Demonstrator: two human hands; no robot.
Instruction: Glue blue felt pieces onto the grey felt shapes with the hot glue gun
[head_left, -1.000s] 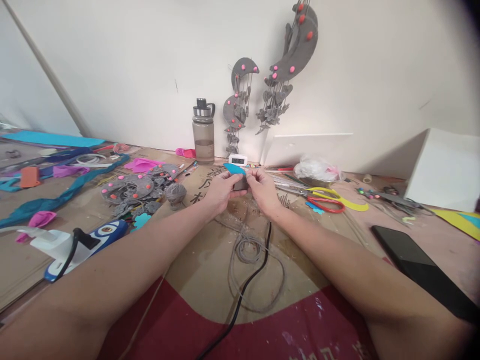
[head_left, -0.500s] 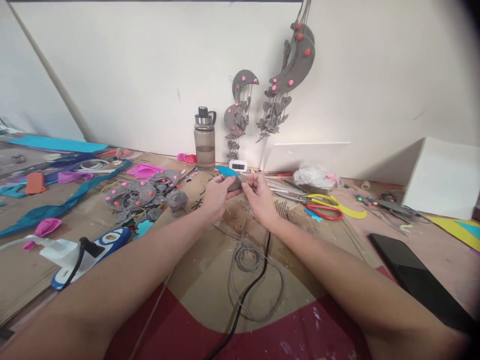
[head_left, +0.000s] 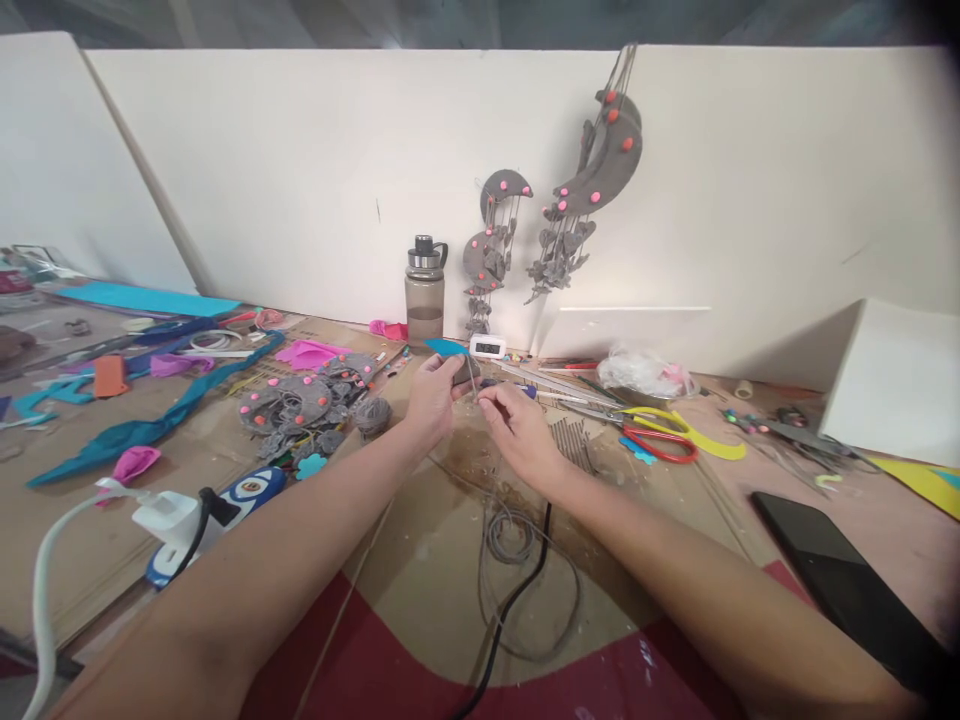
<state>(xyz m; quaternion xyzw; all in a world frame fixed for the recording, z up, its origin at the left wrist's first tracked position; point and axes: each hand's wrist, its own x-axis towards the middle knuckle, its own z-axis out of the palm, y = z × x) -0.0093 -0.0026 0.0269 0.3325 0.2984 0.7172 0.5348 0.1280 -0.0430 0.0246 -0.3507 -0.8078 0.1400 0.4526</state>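
Observation:
My left hand (head_left: 437, 395) pinches a small grey felt piece (head_left: 468, 371) between thumb and fingers. A blue felt piece (head_left: 448, 347) shows just behind that hand, its lower part hidden by the fingers. My right hand (head_left: 517, 425) is closed a little below and right of the felt, its thumb and forefinger together at a thin grey yarn strand (head_left: 472, 378) that runs down across the felt. Below the hands, a loose coil of grey yarn (head_left: 511, 536) lies on the cardboard (head_left: 420, 560). A ball of grey yarn (head_left: 371, 415) sits left of my left hand.
Decorated grey felt moons (head_left: 304, 400) lie to the left; more hang on the white wall panel (head_left: 300, 170). A water bottle (head_left: 425, 300) and small clock (head_left: 487, 347) stand behind. Scissors (head_left: 660, 440) and a phone (head_left: 832, 570) lie right. A black cable (head_left: 517, 597) crosses the cardboard.
My right hand has moved away from the felt, down and slightly right, opening a gap between the hands. The left hand keeps its hold. The whole view has shifted a little.

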